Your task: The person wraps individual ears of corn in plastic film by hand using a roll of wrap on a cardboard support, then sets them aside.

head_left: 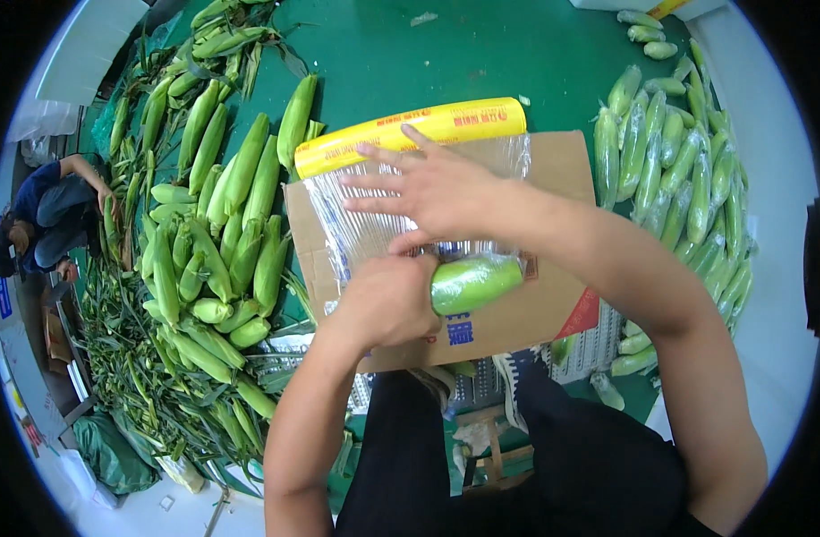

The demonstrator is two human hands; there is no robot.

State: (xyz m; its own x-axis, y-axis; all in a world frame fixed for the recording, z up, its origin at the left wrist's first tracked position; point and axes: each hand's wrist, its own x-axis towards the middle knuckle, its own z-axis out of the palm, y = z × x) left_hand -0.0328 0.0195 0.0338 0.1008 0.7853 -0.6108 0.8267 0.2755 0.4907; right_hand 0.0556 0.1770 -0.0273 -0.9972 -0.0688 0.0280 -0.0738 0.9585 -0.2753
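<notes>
A yellow roll of cling wrap [410, 134] lies across the far edge of a cardboard box [557, 181], with a sheet of clear film [329, 208] drawn off it toward me. My left hand [393, 295] is closed around one end of a green ear of corn in its husk [477, 283], which has shiny film over it. Fingers spread, my right hand [426, 184] is over the film between the roll and the corn; whether it presses on the film I cannot tell. Nothing is gripped in it.
Unwrapped husked corn [212, 262] is heaped at the left, beside loose leaves [134, 376]. Film-wrapped ears [678, 174] are piled at the right. Another person [54, 208] crouches at the far left, one hand on an ear of corn. A green sack [111, 453] lies at the lower left.
</notes>
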